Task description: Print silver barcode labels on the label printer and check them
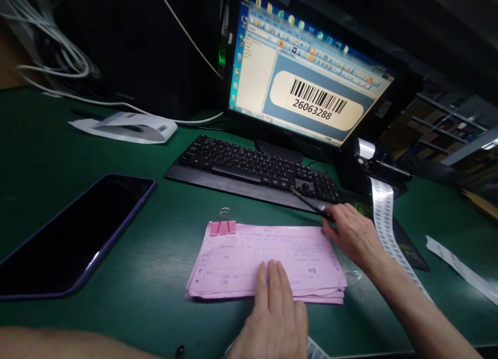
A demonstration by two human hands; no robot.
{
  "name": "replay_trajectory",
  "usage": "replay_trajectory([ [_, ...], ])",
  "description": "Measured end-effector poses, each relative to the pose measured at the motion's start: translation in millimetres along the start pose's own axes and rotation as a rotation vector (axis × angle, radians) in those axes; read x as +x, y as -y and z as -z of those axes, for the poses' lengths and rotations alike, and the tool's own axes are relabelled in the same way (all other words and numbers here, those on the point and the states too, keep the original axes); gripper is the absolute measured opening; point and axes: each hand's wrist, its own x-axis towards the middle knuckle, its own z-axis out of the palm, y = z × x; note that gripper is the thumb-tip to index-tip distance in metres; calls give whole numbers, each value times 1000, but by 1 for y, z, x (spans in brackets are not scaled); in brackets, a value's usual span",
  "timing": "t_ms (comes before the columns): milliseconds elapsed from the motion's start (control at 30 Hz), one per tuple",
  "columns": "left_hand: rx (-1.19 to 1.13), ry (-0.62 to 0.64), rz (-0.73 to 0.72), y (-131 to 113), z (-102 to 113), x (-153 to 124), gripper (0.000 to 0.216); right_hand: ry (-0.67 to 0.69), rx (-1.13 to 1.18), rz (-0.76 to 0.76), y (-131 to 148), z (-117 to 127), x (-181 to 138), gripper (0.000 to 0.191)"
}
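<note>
My left hand (274, 312) lies with its fingers stretched out over the front edge of a stack of pink printed forms (237, 260). A pink binder clip (223, 228) grips the stack at its top left corner. My right hand (352, 232) is closed around a slim black pen (305, 199) just beyond the stack's far right corner. The pen points up and left, its tip by the front of the black keyboard (252, 167). Fine detail of the pen is blurred.
A monitor (311, 79) showing a barcode label stands behind the keyboard. To the right, a label printer (373, 162) feeds out a label strip (385, 213) beside my right forearm. A phone (78, 234) lies left, below a curled white paper (132, 128) and cables (58, 42).
</note>
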Motion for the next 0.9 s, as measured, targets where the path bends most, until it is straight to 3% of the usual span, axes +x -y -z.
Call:
replay_trajectory([
  [100,-17,60,15,-4,-3,-2,18,-163,388,-383,22,15,-13,13],
  [167,-42,76,15,-8,-4,-2,16,-147,716,-546,45,25,-17,12],
  [267,-90,49,11,-14,-7,1,15,-27,1109,-556,79,30,-15,8],
  [333,-127,46,-5,-15,-9,2,15,11,1232,-526,91,26,-11,8],
  [533,-154,80,-70,-10,-10,1,10,-10,1326,-553,92,8,-14,9],
  [700,-127,57,-57,-6,-9,1,11,72,1253,-480,93,13,-24,7],
  [900,-93,50,-43,-6,-7,2,16,72,1129,-395,95,12,-25,8],
])
